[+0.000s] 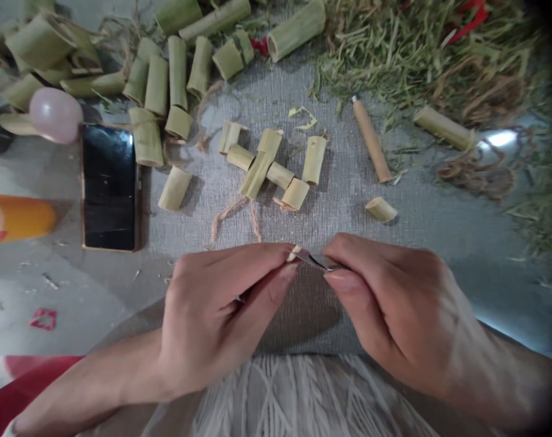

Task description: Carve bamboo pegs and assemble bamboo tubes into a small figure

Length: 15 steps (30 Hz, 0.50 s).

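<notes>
My left hand (221, 297) pinches a small pale piece (293, 253) between thumb and forefinger. Between my right thumb and fingers is a thin metal blade (316, 260), whose tip touches that piece; my right hand (389, 303) is closed on it. Just beyond my hands, short green bamboo pieces (257, 173) lie joined in a figure-like shape, with twine ends (228, 218) trailing towards me. A single bamboo piece (175, 188) rests to its left and a smaller one (381, 209) to its right.
A black phone (109, 188), a pink rounded object (56, 114) and an orange bottle (20, 218) are at the left. Several bamboo tubes (157, 85) lie at the back. A wooden-handled tool (371, 139) sits near heaped green shavings (394, 54) on the grey cloth (339, 206).
</notes>
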Each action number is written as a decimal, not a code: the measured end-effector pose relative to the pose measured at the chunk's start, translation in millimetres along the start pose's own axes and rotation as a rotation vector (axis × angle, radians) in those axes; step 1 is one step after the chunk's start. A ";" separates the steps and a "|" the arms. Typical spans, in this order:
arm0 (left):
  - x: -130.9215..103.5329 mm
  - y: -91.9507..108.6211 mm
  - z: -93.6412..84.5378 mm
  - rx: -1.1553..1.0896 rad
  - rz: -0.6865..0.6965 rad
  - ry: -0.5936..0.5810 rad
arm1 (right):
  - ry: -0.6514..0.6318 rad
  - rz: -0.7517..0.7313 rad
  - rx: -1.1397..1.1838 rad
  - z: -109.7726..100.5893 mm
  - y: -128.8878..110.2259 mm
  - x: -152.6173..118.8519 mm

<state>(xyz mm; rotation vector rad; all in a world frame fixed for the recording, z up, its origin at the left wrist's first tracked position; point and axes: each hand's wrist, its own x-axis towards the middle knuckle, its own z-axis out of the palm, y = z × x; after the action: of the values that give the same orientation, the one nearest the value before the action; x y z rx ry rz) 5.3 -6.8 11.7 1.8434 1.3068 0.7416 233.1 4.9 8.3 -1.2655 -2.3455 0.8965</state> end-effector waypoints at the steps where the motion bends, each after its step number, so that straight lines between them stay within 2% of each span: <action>1: -0.4 0.0 0.5 0.006 0.019 0.004 | -0.003 0.007 0.018 0.8 -0.5 -0.2; 8: -3.0 -1.6 -3.0 0.074 0.085 -0.036 | -0.101 0.105 0.292 -0.1 -5.5 0.3; 12: -2.8 -2.1 -5.3 0.068 0.116 -0.039 | -0.202 0.144 0.491 -7.3 0.7 4.9; 15: -1.8 -1.5 -6.1 0.069 0.132 -0.084 | -0.295 0.160 0.690 -15.5 8.4 5.2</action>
<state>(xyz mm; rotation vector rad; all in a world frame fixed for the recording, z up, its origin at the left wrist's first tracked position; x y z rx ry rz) -1.0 -6.7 13.7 2.0096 1.1788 0.6870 244.1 18.5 14.3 -1.0726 -1.8472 1.8453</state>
